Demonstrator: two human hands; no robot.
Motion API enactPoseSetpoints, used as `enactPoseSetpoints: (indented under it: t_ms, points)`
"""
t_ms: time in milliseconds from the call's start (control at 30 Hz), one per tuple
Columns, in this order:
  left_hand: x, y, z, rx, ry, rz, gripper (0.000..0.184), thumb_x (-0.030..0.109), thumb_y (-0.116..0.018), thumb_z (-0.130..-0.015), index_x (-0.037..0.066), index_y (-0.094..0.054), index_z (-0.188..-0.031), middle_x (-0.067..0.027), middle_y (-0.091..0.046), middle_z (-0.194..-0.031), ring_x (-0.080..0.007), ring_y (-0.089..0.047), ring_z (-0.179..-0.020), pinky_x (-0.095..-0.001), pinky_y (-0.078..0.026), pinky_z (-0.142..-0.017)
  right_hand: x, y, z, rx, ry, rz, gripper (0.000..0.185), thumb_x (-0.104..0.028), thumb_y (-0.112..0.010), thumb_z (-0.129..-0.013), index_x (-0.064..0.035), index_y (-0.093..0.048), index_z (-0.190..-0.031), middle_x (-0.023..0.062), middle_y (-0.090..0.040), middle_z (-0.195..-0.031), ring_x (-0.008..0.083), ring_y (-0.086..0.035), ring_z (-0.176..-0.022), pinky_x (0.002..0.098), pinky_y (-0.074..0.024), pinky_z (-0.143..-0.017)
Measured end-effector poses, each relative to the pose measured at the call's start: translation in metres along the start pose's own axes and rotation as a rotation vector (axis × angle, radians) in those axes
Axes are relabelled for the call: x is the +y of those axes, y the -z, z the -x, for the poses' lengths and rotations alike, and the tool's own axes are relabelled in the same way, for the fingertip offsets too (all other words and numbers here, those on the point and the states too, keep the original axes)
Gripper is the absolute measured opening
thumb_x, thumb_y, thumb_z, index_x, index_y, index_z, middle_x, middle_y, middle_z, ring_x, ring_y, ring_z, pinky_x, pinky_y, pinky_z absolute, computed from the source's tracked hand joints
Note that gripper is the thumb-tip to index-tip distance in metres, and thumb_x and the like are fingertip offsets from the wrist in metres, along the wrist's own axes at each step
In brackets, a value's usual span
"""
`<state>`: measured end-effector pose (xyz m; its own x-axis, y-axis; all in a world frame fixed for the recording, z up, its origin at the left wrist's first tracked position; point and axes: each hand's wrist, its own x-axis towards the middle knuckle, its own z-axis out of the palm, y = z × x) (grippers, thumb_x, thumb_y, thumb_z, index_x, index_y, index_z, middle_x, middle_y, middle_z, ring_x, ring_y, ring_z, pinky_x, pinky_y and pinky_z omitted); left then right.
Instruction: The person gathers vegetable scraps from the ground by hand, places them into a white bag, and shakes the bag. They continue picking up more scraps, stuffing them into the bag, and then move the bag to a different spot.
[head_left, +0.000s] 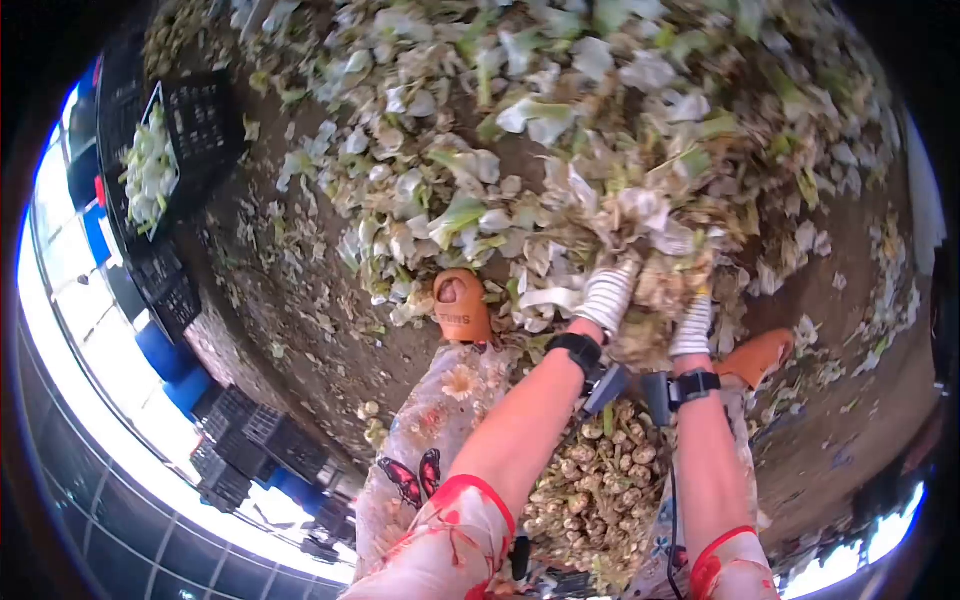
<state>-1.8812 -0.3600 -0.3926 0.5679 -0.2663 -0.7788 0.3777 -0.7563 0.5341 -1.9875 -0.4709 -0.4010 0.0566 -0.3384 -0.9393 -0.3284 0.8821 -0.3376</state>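
My left hand [607, 293], in a white ribbed glove, reaches down into a heap of peeled leaves and papery husks [540, 120]. Close on its right is my right hand [692, 325], gloved the same way. Between the two hands sits a clump of dry brown husks [665, 285], which both hands seem to touch. Leaves and husks cover the fingers of each hand, so their grip is hidden. Below my forearms, between my legs, lies a pile of small round brownish bulbs [590, 480].
My feet, in orange slippers [462, 310], flank the hands. At the left stands a black crate [205, 125] beside a container of pale green-white pieces [150, 170]. More black crates [262, 430] and blue containers [165, 355] line the left edge. A dark cable [675, 500] runs from my right wrist.
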Motion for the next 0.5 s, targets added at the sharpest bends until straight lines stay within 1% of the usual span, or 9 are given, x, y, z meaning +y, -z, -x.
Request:
enactPoseSetpoints:
  t_ms: [33,133,233,267,333,367,400,433,500]
  points:
    - [0.007,0.005,-0.01,-0.032,-0.009,-0.013,0.038,0.034,-0.041,-0.086,0.004,-0.052,-0.107,-0.0204,-0.058,-0.091,-0.0312,-0.053,-0.084,-0.0376,-0.042,-0.076,0.012,0.014,-0.034,-0.189,-0.01,-0.174,0.046,-0.036,-0.047,-0.085,-0.007,-0.043,-0.12,0.009,-0.05,-0.112,0.0192,-0.053,-0.094,0.0278,-0.0446,-0.08]
    - [0.028,0.08,-0.014,-0.241,-0.113,0.003,0.049,0.041,-0.044,-0.085,0.003,-0.045,-0.116,-0.0209,-0.058,-0.096,-0.0332,-0.053,-0.093,-0.0356,-0.043,-0.074,-0.046,-0.08,0.026,-0.345,0.175,0.056,0.043,-0.035,-0.045,-0.086,-0.0088,-0.043,-0.12,0.0104,-0.051,-0.11,0.0237,-0.055,-0.091,0.0316,-0.0473,-0.08]
    - [0.04,0.154,0.009,-0.064,-0.01,0.42,0.055,0.034,-0.054,-0.082,0.002,-0.036,-0.123,-0.0167,-0.051,-0.111,-0.0253,-0.051,-0.098,-0.0314,-0.041,-0.083,-0.042,-0.121,-0.02,-0.177,0.312,0.298,0.043,-0.02,-0.046,-0.084,-0.0065,-0.038,-0.124,0.0118,-0.05,-0.112,0.022,-0.055,-0.091,0.0304,-0.0449,-0.081]
    - [0.036,0.179,0.024,0.066,-0.039,0.626,0.056,0.028,-0.058,-0.081,0.0,-0.035,-0.124,-0.0162,-0.047,-0.117,-0.0243,-0.05,-0.102,-0.0311,-0.04,-0.086,-0.038,-0.126,-0.033,-0.089,0.459,0.52,0.044,-0.015,-0.045,-0.082,-0.0055,-0.037,-0.125,0.0124,-0.05,-0.112,0.0217,-0.054,-0.089,0.0291,-0.044,-0.08]
    - [-0.038,0.227,0.026,0.498,-0.056,0.344,0.058,0.018,-0.062,-0.078,0.002,-0.033,-0.126,-0.0131,-0.043,-0.122,-0.0218,-0.048,-0.103,-0.0285,-0.041,-0.087,-0.031,-0.137,-0.041,0.036,0.653,0.796,0.045,-0.005,-0.043,-0.081,-0.0041,-0.036,-0.126,0.0135,-0.049,-0.114,0.0211,-0.052,-0.088,0.0269,-0.0419,-0.078]
    - [-0.079,0.253,0.031,0.671,-0.142,0.661,0.058,0.016,-0.062,-0.079,0.006,-0.033,-0.128,-0.0118,-0.045,-0.12,-0.0194,-0.049,-0.101,-0.0253,-0.042,-0.087,-0.03,-0.144,-0.037,0.07,0.697,0.852,0.046,-0.001,-0.041,-0.081,-0.0037,-0.035,-0.126,0.0141,-0.049,-0.115,0.0208,-0.051,-0.088,0.0259,-0.0408,-0.078]
    - [-0.113,0.282,0.036,0.823,-0.125,0.765,0.058,0.016,-0.063,-0.078,0.007,-0.033,-0.127,-0.0114,-0.047,-0.115,-0.0174,-0.05,-0.1,-0.0255,-0.043,-0.085,-0.026,-0.125,-0.061,-0.022,0.584,0.645,0.045,-0.009,-0.042,-0.08,-0.0041,-0.036,-0.124,0.012,-0.052,-0.101,0.0191,-0.052,-0.078,0.0293,-0.0457,-0.067]
    - [-0.12,0.309,0.039,0.89,0.031,0.898,0.054,0.018,-0.06,-0.08,0.007,-0.035,-0.126,-0.0108,-0.049,-0.114,-0.0164,-0.05,-0.1,-0.0246,-0.044,-0.082,-0.028,-0.134,-0.057,-0.011,0.507,0.564,0.049,-0.01,-0.045,-0.082,-0.0047,-0.031,-0.128,0.0125,-0.047,-0.112,0.0195,-0.05,-0.087,0.0274,-0.0427,-0.074]
    - [-0.252,0.343,0.018,0.883,0.344,0.914,0.061,0.06,-0.039,-0.08,0.014,-0.046,-0.119,-0.0084,-0.05,-0.118,-0.0262,-0.05,-0.104,-0.0414,-0.041,-0.086,-0.03,-0.148,-0.05,0.044,0.514,0.684,0.057,-0.015,-0.05,-0.082,-0.0053,-0.026,-0.132,0.0129,-0.042,-0.125,0.0204,-0.047,-0.099,0.0257,-0.0393,-0.082]
